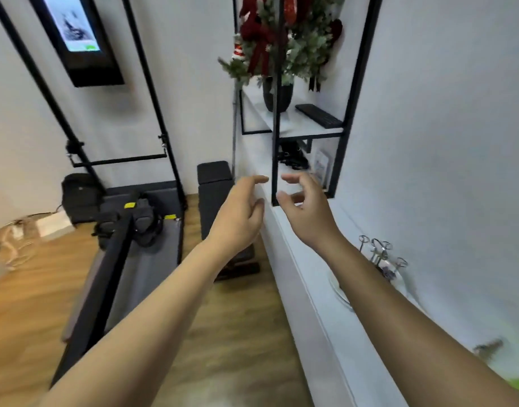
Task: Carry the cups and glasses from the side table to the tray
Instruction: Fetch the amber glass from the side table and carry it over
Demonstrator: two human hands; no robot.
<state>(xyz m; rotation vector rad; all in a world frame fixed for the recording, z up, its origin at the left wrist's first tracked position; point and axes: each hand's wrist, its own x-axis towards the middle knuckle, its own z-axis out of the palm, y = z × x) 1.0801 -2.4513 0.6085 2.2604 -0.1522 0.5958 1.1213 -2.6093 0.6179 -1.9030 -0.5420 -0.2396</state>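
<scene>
- Reaching forward, both hands are empty: left hand (237, 210) and right hand (305, 210) are held side by side above the white surface (311, 277), near its far end at 12 o'clock.
- Fingers (290, 179) of the right hand are spread and curled, pinching nothing; those of the left are loosely extended, also holding nothing.
- No cup or glass can be made out with certainty. A cluster of clear stemmed items (380, 254), possibly glasses, stands at 3 o'clock on the surface beside a white plate (339, 289); blur prevents a firm reading.
- No tray is identifiable in view, and its whereabouts cannot be told.
- Black shelf frame (277, 113) stands at 12 o'clock just beyond the hands, carrying a dark vase (274, 98) with greenery and a remote (318, 116).
- Judgement on progress: nothing is being carried at present. How many pieces are delivered cannot be determined. At least the items at 3 o'clock, if glasses, appear left to move.
</scene>
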